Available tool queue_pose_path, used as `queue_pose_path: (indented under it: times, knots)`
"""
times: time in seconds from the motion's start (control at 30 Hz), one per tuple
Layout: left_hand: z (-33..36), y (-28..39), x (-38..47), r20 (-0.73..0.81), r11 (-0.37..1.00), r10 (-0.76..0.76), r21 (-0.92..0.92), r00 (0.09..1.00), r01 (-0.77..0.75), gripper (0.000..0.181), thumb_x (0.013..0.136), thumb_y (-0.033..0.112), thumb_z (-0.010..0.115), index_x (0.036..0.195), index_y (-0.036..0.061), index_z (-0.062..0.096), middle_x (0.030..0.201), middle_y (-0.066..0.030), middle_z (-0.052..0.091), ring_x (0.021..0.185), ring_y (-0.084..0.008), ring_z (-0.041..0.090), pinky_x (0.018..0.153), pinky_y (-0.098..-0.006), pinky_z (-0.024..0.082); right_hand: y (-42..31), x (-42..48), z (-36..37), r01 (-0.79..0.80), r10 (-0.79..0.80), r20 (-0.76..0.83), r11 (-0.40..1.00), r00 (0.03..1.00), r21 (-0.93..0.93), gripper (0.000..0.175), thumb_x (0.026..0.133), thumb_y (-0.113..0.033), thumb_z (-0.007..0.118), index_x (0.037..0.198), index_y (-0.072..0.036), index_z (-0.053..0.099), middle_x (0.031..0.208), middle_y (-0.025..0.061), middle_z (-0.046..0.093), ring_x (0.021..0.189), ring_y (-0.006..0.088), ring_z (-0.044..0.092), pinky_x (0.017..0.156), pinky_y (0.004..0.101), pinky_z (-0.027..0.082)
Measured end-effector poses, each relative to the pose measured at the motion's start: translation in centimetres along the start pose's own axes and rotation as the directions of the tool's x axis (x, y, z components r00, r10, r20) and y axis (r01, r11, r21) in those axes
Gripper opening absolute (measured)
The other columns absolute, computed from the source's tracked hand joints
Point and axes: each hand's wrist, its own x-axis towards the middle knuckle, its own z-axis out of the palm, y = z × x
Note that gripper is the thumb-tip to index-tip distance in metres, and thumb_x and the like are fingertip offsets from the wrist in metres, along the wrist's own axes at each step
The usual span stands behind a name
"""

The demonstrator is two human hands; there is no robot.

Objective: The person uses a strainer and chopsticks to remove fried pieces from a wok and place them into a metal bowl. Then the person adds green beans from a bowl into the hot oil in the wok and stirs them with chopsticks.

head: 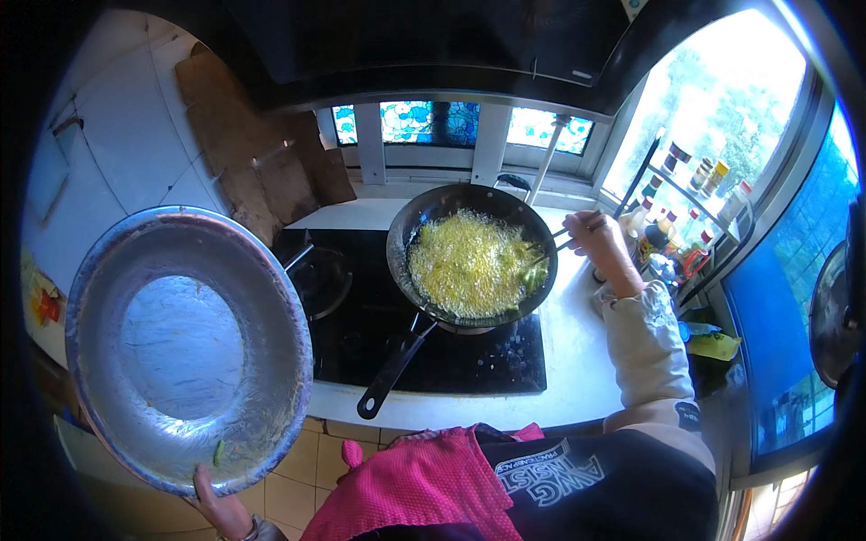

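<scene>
My left hand (220, 504) grips the near rim of a wide metal basin (183, 345), its thumb over the edge. The basin is tilted, its inside facing me. One small green piece of food (218, 452) clings near the rim, beside my thumb. My right hand (599, 237) holds chopsticks (560, 237), whose tips reach into the right side of a black wok (446, 203). Foaming, bubbling yellow oil (467, 264) fills much of the wok. Green food (534, 276) shows through the foam near the chopstick tips.
The wok sits on the right burner of a black glass gas hob (433, 368), its handle (392, 375) pointing towards me. The left burner (318, 280) bears no pan. A rack of bottles (683, 209) stands at the right window. Overhead hangs a dark range hood (433, 47).
</scene>
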Motion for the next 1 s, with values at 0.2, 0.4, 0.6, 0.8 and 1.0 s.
queue_pose_path:
  times: [0.2,0.4,0.6,0.8,1.0]
  knots:
    - [-0.7,1.2,-1.9,-0.039,0.995,-0.096,-0.035,0.995,0.094,0.03,0.082,0.013,0.066,0.109,0.0,0.063,0.088,-0.0262,0.064,0.078,-0.0408,0.061,0.069,-0.048,0.046,0.8,1.7,0.4,-0.213,0.204,0.213,0.977,0.955,0.022,0.028,0.098,-0.027,0.054,0.108,-0.004,0.066,0.079,0.0087,0.067,0.065,0.0158,0.067,0.057,0.0284,0.058]
    - [-2.2,1.2,-4.2,-0.095,0.983,-0.142,0.106,0.985,0.152,0.031,0.084,0.02,0.064,0.112,0.0053,0.064,0.089,-0.0233,0.065,0.079,-0.0384,0.062,0.072,-0.0458,0.048,4.8,3.9,7.2,-0.23,0.161,0.221,0.912,0.962,0.339,0.028,0.096,-0.03,0.055,0.104,-0.004,0.065,0.094,0.0102,0.065,0.06,0.0175,0.065,0.054,0.0281,0.057]
    - [-2.9,1.0,-5.4,-0.118,0.999,-0.037,0.003,0.992,0.038,0.037,0.088,0.03,0.06,0.116,0.0066,0.065,0.093,-0.0198,0.066,0.081,-0.036,0.062,0.072,-0.0454,0.048,3.4,4.4,12.0,-0.28,0.177,0.243,0.815,0.954,0.508,0.027,0.097,-0.027,0.054,0.098,-0.001,0.063,0.084,0.0109,0.065,0.062,0.0181,0.067,0.055,0.0293,0.058]
    - [-3.1,0.7,-5.9,-0.162,0.984,-0.082,0.145,0.983,0.106,0.038,0.089,0.035,0.055,0.113,0.0085,0.068,0.095,-0.0188,0.066,0.082,-0.0351,0.062,0.072,-0.0447,0.049,1.0,3.6,13.1,-0.276,0.15,0.248,0.727,0.957,0.628,0.03,0.097,-0.028,0.055,0.099,0.001,0.062,0.086,0.0135,0.065,0.07,0.022,0.068,0.063,0.0327,0.059]
    - [-2.8,-0.2,-5.9,-0.161,0.992,-0.11,0.051,0.981,0.12,0.033,0.086,0.026,0.058,0.113,0.0083,0.067,0.094,-0.0201,0.066,0.082,-0.0341,0.062,0.073,-0.045,0.049,0.2,4.1,13.3,-0.211,0.084,0.216,0.705,0.973,0.677,0.028,0.097,-0.028,0.054,0.106,-0.002,0.061,0.1,0.0116,0.064,0.076,0.0209,0.068,0.066,0.0343,0.059]
